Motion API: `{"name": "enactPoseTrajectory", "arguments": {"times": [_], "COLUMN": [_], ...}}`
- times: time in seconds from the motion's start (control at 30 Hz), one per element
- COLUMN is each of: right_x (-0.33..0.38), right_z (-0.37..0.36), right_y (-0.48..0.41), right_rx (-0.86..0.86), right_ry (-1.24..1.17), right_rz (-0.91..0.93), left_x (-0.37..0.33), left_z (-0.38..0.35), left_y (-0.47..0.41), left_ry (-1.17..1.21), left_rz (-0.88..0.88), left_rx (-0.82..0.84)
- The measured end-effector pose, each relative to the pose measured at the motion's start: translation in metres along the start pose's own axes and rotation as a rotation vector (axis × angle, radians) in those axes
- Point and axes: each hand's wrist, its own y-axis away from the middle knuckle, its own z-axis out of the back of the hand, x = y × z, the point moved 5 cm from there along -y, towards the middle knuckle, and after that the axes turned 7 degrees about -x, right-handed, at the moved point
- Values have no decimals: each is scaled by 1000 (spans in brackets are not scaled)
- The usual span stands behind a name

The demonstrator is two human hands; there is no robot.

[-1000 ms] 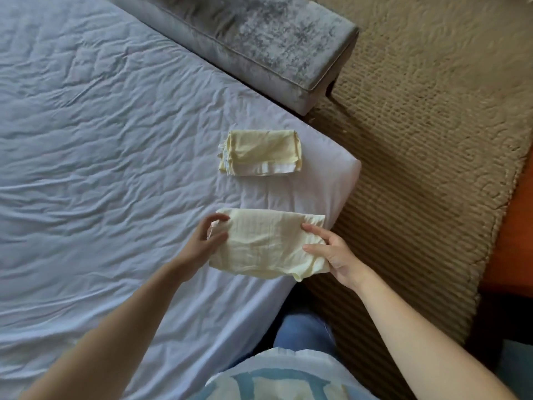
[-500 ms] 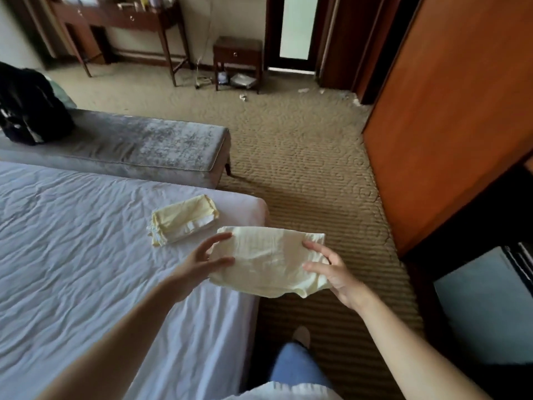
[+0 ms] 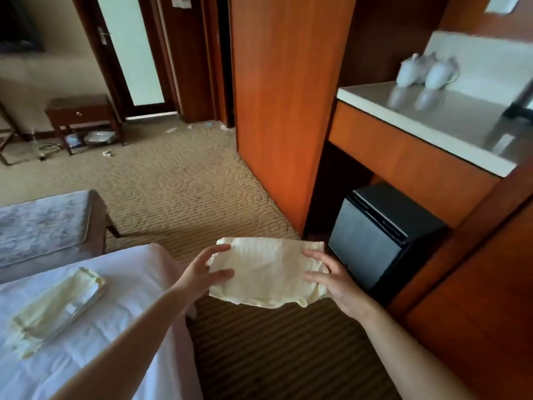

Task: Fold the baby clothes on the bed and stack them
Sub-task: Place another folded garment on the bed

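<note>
Carpet, left hand, right hand gripping garment

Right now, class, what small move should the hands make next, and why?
Probably swing the cloth left and lay it on the pile. The left hand and right hand pinch its ends, folded, above the carpet, off the bed where the pile lies.

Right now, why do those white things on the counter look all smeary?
Head view: the white crockery on the counter is smeared by motion blur; the yellow cloth being held looks sharper; the wide lens makes the orange cabinet lean.
</note>
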Motion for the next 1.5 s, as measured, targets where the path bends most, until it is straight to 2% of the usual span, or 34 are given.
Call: {"name": "enactPoseTrajectory", "arguments": {"times": [0.23, 0.6, 0.97, 1.3, 1.5], "right_x": [-29, -111, -185, -246, -280], "right_z": [118, 308, 421, 507, 606], "right_y": [98, 351, 582, 688, 715], "right_rx": [-205, -563, -984, -1215, -1317], "right_ry": [-57, -81, -209, -407, -469], "right_rz": [28, 20, 6, -65, -106], "left_x": [-19, -18, -15, -7, 5], "left_z": [-129, -371, -572, -728, -859], "left_y": [38, 204, 360, 435, 453], "left_ry": [-34, -65, -110, -158, -172], "left_rz": [-66, -143, -180, -251, -264], "left_rx": [225, 517, 861, 1069, 1140]}}
